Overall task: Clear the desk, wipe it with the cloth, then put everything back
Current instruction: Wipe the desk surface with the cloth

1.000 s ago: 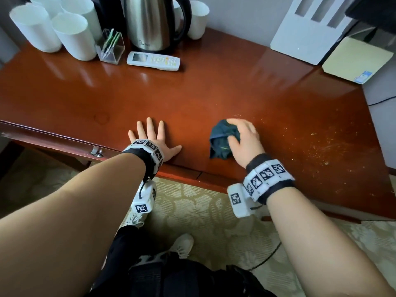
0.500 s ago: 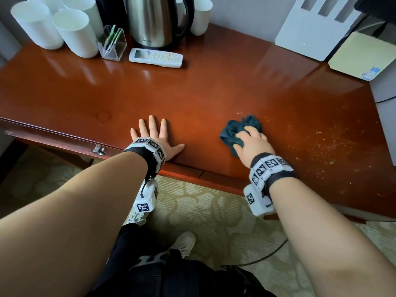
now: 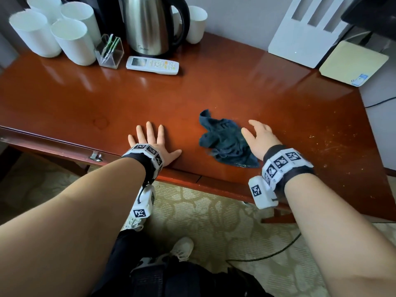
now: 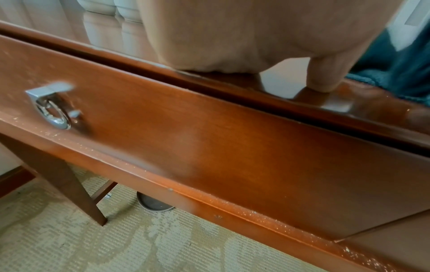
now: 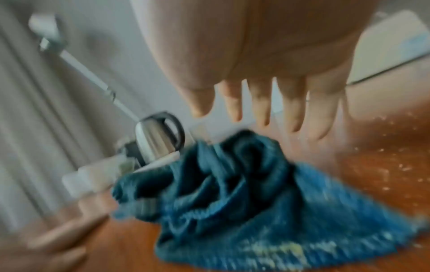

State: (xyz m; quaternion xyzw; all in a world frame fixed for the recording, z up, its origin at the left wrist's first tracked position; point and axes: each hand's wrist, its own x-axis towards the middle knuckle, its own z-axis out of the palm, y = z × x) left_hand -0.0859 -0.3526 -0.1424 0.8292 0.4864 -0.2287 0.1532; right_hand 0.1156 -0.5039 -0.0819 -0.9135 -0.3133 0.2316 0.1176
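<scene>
Patterned carpet is seen below the desk, on whose near edge the left hand is laid flat with fingers spread, while the crumpled cloth is left beside the lifted, open-fingered right hand, with crumbs scattered rightward and a kettle farther back.
</scene>
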